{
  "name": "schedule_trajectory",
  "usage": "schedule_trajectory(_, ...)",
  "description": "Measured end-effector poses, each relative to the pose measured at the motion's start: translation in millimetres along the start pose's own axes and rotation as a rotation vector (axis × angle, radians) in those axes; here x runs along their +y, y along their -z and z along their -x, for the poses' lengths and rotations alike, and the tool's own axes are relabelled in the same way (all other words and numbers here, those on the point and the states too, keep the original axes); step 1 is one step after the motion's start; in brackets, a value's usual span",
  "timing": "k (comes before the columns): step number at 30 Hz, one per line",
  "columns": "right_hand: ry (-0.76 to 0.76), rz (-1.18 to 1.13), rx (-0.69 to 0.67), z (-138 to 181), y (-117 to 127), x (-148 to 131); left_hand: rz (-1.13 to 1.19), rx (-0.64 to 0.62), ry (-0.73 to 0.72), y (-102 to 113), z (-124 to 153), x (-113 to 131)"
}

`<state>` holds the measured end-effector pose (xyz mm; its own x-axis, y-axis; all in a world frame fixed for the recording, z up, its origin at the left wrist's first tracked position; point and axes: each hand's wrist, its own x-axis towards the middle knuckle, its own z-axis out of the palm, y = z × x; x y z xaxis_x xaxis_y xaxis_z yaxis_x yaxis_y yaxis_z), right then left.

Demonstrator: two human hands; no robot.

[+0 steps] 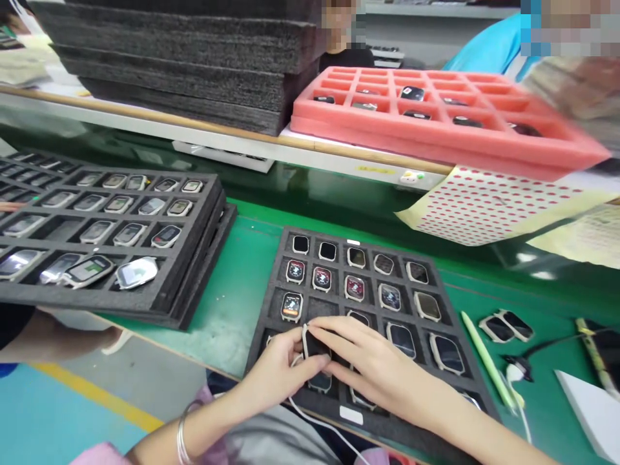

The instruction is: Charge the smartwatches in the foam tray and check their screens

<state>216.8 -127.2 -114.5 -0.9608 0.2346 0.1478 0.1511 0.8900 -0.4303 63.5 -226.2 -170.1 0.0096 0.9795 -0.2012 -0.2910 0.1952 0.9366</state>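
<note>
Between my two hands is a smartwatch (pixel 318 347) with a dark screen, held over the near part of a black foam tray (pixel 387 423). My left hand (pixel 281 367) grips its left side, with the thumb across the lower edge. The fingers of my right hand (pixel 375 355) close on its top and right edges. A white cable (pixel 317 421) runs from beneath my left hand toward my lap; its end is hidden by the fingers. Other watch bodies lie in the tray's compartments. Some screens are lit, such as the watch (pixel 291 306) beyond my left hand.
Stacked foam trays of watches (pixel 167 303) stand at the left. To the right lie a green pen-like stick (pixel 487 358), two watches (pixel 506 326), a cable plug (pixel 516 371) and a white box (pixel 591 413). A pink foam tray (pixel 382 132) rests on the shelf; people sit behind.
</note>
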Motion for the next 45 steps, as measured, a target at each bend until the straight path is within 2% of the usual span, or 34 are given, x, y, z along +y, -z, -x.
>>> schedule_trajectory(4, -0.012, -0.034, 0.036, -2.3, -5.0, -2.4, 0.012, 0.0, -0.045, 2.3, 1.9, 4.5)
schedule_trajectory(12, -0.115, -0.178, 0.153, 2.4, -19.7, -5.1, 0.0, -0.02, 0.079, 3.4, 5.4, 5.7)
schedule_trajectory(16, -0.149, -0.263, 0.111, 2.4, -20.1, -3.1, -0.027, -0.027, 0.097, 3.5, 7.1, 1.8)
schedule_trajectory(21, -0.128, -0.226, 0.056, 2.4, -21.1, -3.6, -0.006, -0.009, 0.079, 5.4, 8.1, 0.1)
schedule_trajectory(28, -0.099, -0.217, -0.011, 0.4, -13.5, -6.4, 0.023, -0.05, -0.042, 6.8, 7.8, 3.9)
schedule_trajectory(36, -0.108, -0.241, 0.03, 0.7, -17.3, -6.9, -0.011, -0.062, -0.049, 9.8, 8.6, -1.5)
schedule_trajectory(45, -0.105, -0.187, 0.083, 0.6, -23.0, -6.5, -0.054, -0.049, -0.007, 8.9, 10.1, 4.0)
